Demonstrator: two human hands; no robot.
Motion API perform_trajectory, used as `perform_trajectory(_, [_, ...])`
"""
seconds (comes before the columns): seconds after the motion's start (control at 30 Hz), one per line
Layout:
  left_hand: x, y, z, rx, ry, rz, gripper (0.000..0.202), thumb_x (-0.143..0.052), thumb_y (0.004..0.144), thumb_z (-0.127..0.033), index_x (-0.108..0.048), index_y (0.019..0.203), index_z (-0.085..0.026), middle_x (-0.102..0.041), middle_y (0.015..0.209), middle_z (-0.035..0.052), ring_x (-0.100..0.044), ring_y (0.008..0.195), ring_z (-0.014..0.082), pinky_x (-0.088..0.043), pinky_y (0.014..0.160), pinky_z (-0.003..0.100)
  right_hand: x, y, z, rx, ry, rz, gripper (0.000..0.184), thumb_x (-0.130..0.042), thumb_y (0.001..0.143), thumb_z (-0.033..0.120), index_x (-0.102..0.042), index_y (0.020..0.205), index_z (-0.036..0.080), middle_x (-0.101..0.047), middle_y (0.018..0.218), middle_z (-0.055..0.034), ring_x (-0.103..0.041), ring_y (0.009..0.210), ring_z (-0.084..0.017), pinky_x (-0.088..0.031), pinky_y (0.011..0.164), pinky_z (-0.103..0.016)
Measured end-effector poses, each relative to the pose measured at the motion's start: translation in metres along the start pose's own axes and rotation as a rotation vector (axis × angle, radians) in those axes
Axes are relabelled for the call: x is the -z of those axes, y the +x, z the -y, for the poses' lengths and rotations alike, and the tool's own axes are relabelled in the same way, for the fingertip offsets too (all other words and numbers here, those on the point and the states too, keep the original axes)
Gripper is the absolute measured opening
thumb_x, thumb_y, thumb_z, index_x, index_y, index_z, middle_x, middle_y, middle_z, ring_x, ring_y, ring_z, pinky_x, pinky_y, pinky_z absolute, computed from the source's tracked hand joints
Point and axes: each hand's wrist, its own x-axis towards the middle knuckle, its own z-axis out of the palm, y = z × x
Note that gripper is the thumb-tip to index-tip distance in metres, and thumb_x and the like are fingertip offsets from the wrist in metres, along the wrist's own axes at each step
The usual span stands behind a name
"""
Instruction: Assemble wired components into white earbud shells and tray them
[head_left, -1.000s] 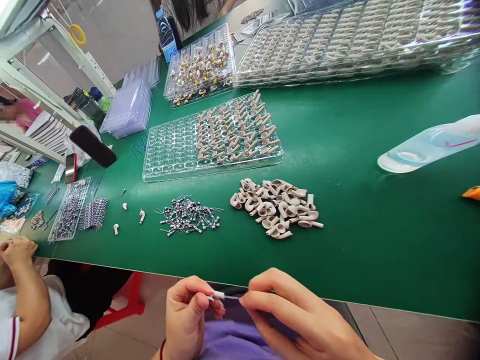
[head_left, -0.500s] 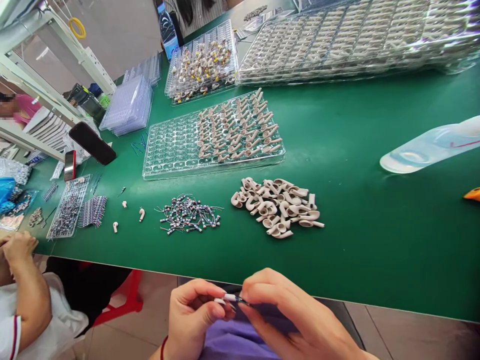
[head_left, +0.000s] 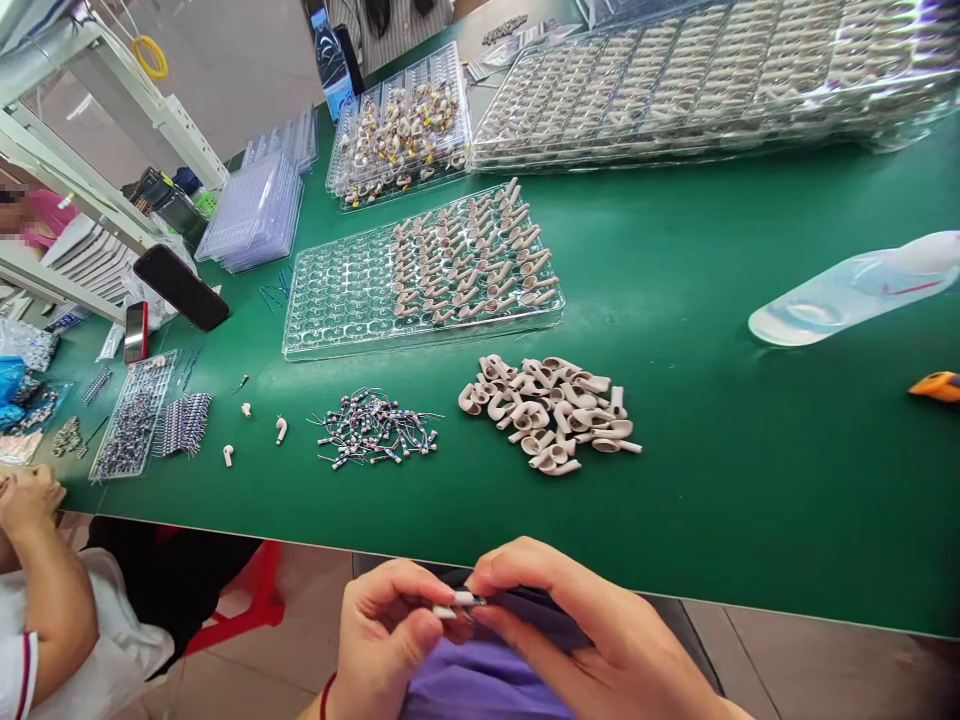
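Just past the table's front edge, my left hand [head_left: 390, 625] pinches a white earbud shell [head_left: 463, 598] between thumb and fingers, its stem pointing right. Thumb and forefinger of my right hand [head_left: 562, 625] close on a small dark wired part [head_left: 480, 602] at the stem's open end. How far this part sits inside the stem is hidden by the fingers. Beyond my hands lies a pile of beige earbud shells [head_left: 551, 415]. Left of it is a heap of small wired parts [head_left: 379, 428]. Several single pieces, among them an earbud shell [head_left: 281, 430], lie farther left.
A clear tray [head_left: 337, 300] partly filled with shells stands mid-table. Behind are a tray of wired pieces [head_left: 405, 130] and large filled trays [head_left: 675, 90]. A clear bottle [head_left: 840, 295] and an orange tool [head_left: 934, 387] lie right. A co-worker's arm [head_left: 52, 580] is at left.
My right fingers have moved slightly left, closer to the stem's end. Less of the dark wired part shows between my hands. The left hand keeps its hold on the earbud shell.
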Motion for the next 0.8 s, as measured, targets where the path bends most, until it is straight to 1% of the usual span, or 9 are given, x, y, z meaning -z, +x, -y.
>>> perform_trajectory(0.13, [-0.001, 0.001, 0.0, 0.009, -0.007, 0.009, 0.009, -0.077, 0.08, -0.025, -0.076, 0.088, -0.022, -0.071, 0.077, -0.0005, -0.066, 0.067, 0.0083, -0.052, 0.067, 0.016, 0.002, -0.001, 0.001, -0.038, 0.053, 0.024, 0.023, -0.059, 0.087, 0.009, -0.057, 0.1, 0.028, -0.069, 0.085, 0.0061, -0.068, 0.074, -0.006, -0.054, 0.071, -0.011])
perform_trajectory(0.23, [-0.003, 0.001, -0.001, 0.022, -0.007, -0.005, 0.011, -0.078, 0.078, -0.023, -0.076, 0.089, -0.022, -0.072, 0.078, 0.0, -0.067, 0.069, 0.0087, -0.052, 0.068, 0.016, 0.007, -0.001, 0.0, -0.098, 0.102, 0.07, 0.029, -0.064, 0.084, 0.01, -0.058, 0.104, 0.03, -0.07, 0.09, 0.0062, -0.068, 0.079, -0.007, -0.054, 0.074, -0.011])
perform_trajectory(0.3, [-0.004, 0.0, -0.002, 0.044, -0.015, -0.021, 0.016, -0.079, 0.077, -0.022, -0.075, 0.092, -0.022, -0.074, 0.08, 0.0008, -0.068, 0.07, 0.0094, -0.053, 0.068, 0.017, 0.01, -0.001, -0.001, -0.106, 0.141, 0.111, 0.025, -0.063, 0.086, 0.011, -0.061, 0.103, 0.029, -0.069, 0.09, 0.0048, -0.068, 0.079, -0.008, -0.054, 0.073, -0.012])
perform_trajectory(0.4, [-0.004, 0.0, -0.003, 0.104, 0.005, -0.035, 0.02, -0.081, 0.074, -0.021, -0.076, 0.093, -0.021, -0.076, 0.08, 0.0025, -0.069, 0.071, 0.0108, -0.053, 0.069, 0.017, 0.011, 0.0, -0.004, -0.086, 0.189, 0.15, 0.018, -0.057, 0.091, 0.013, -0.064, 0.099, 0.027, -0.068, 0.085, 0.0028, -0.066, 0.075, -0.008, -0.054, 0.069, -0.014])
perform_trajectory(0.53, [-0.004, 0.002, -0.005, 0.186, 0.056, -0.043, 0.015, -0.082, 0.072, -0.021, -0.077, 0.086, -0.017, -0.075, 0.079, 0.0035, -0.066, 0.069, 0.0104, -0.052, 0.067, 0.018, 0.008, -0.001, -0.006, -0.054, 0.19, 0.112, 0.021, -0.059, 0.089, 0.009, -0.066, 0.1, 0.026, -0.068, 0.085, 0.0009, -0.066, 0.074, -0.009, -0.054, 0.068, -0.014])
perform_trajectory(0.67, [-0.004, 0.004, -0.004, 0.2, 0.037, -0.041, 0.012, -0.083, 0.071, -0.02, -0.077, 0.082, -0.018, -0.074, 0.075, 0.0019, -0.064, 0.065, 0.0089, -0.05, 0.064, 0.017, 0.009, -0.003, -0.006, -0.04, 0.204, 0.104, 0.028, -0.06, 0.087, 0.006, -0.067, 0.105, 0.027, -0.069, 0.085, 0.0008, -0.067, 0.074, -0.009, -0.054, 0.068, -0.013])
perform_trajectory(0.8, [-0.004, 0.004, -0.001, 0.225, 0.008, -0.052, 0.011, -0.083, 0.071, -0.022, -0.077, 0.079, -0.018, -0.073, 0.074, 0.0021, -0.065, 0.062, 0.0093, -0.051, 0.062, 0.018, 0.01, -0.001, -0.006, -0.02, 0.218, 0.115, 0.027, -0.061, 0.086, 0.005, -0.068, 0.102, 0.026, -0.069, 0.084, 0.0003, -0.067, 0.073, -0.009, -0.055, 0.068, -0.014])
